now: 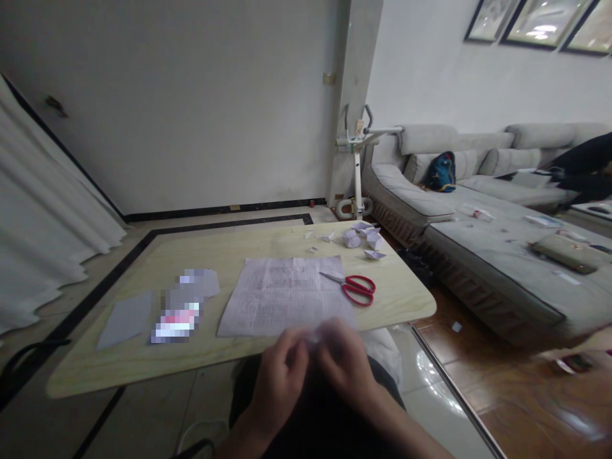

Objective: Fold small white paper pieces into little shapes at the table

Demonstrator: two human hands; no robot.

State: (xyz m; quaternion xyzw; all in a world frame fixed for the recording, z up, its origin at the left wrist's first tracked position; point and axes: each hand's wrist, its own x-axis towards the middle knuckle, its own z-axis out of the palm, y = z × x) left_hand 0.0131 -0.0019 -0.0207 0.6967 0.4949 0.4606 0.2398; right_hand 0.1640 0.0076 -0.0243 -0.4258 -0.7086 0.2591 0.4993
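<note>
at the six o'clock edge of the wood-grain table (406, 290), the left hand (282, 363) and the right hand (348, 360) are held together, a small pale scrap (315, 336), blurred, being pinched between them; toward eleven o'clock from them a creased paper sheet (287, 299) is laid flat; at one o'clock its edge is overlapped by red-handled scissors (357, 289); farther out at one o'clock, folded paper pieces (351, 239) are clustered.

On the pale wood-grained rectangular table (406, 294), a white rectangular paper sheet (282, 296) is overlapped at its right edge by red-handled metal scissors (343, 280). Folded white paper shapes (351, 239) are placed behind them, near the table's far-right corner.
</note>
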